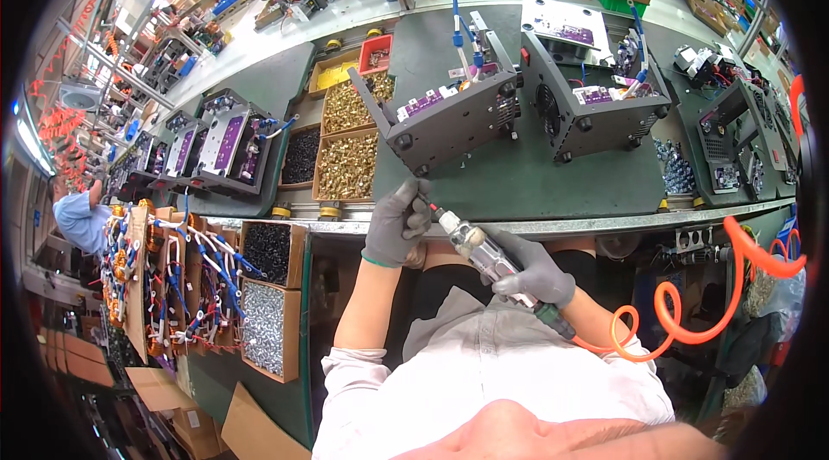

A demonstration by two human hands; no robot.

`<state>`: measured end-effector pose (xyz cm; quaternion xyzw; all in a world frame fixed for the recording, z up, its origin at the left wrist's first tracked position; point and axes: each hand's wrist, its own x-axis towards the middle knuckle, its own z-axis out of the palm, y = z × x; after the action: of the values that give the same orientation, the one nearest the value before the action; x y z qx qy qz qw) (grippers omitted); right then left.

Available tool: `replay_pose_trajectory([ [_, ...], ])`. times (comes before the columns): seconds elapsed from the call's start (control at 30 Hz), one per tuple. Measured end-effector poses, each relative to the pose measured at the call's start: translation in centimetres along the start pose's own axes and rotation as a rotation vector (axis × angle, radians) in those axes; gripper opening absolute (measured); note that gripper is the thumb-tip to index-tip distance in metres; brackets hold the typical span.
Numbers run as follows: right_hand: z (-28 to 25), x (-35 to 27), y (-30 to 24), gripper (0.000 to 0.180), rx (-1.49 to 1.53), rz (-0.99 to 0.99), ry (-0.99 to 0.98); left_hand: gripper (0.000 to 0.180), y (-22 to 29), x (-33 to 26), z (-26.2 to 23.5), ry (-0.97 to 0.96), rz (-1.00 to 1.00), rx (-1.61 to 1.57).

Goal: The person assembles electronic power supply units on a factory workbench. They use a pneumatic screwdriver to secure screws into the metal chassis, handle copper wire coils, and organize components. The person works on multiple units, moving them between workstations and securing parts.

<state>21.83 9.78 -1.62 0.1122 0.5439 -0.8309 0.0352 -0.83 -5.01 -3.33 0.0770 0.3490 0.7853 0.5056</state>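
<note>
My right hand (537,270), in a grey glove, is wrapped round an air screwdriver (480,253) with a red collar near its tip. The tool slants up and left toward my left hand (399,222), also gloved. The fingers of that hand are curled together close by the tip; anything small between them is too hidden to name. Just beyond stands a dark grey metal housing (458,119) with purple circuit boards and blue-ended cables, open at the top. A second such housing (604,125) is to its right. Neither hand touches them.
An orange coiled hose (669,335) runs from the screwdriver to the right. Boxes of brass fasteners (347,164) stand left of the housings, with silver screws (263,328) and black screws (266,253) nearer me. Cable bundles (186,274) and a co-worker's blue sleeve (78,216) are farther left.
</note>
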Motion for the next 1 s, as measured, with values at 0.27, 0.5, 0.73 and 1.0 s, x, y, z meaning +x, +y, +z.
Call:
replay_pose_trajectory([
  [0.27, 0.5, -0.1, -1.5, 0.092, -0.273, -0.131, 0.056, 0.03, 1.1, -0.6, 2.6, 0.135, 0.102, 0.504],
  [0.5, 1.1, 3.0, -2.4, 0.091, -0.126, -0.178, 0.205, 0.028, 3.7, 0.3, 5.8, 0.412, 0.542, 0.671],
  [0.73, 1.5, 4.6, -1.0, 0.093, -0.063, -0.216, 0.213, 0.02, 6.0, 4.5, 4.7, 0.391, 0.608, 0.749],
  [1.0, 1.5, 4.7, -1.2, 0.091, 0.092, -0.192, 0.171, 0.024, 4.7, 3.2, 2.4, 0.393, 0.43, -0.057],
])
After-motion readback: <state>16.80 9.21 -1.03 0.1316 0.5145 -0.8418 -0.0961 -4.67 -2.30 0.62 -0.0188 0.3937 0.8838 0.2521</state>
